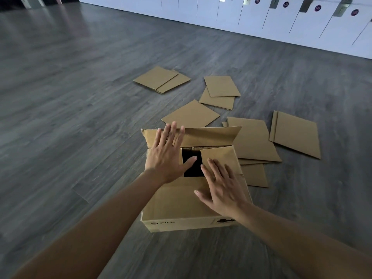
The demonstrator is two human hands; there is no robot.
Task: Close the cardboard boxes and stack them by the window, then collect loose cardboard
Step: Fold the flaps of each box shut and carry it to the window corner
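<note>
"PICO" on the near side of the cardboard box; round locker door tags too blurred to read.

From where I stand, the inside of the box is just a black gap; nothing in it can be made out. The left hand covers the flap on its side, and the right hand hides part of the near flap and the side flap under its fingers. Both forearms run out past the bottom edge. The dark print at the box's front right corner is partly behind the right wrist and unreadable. Several cardboard sheets overlap, so the lower ones show only as strips. The lockers are cut off at the top, their round number labels too small to read.
</note>
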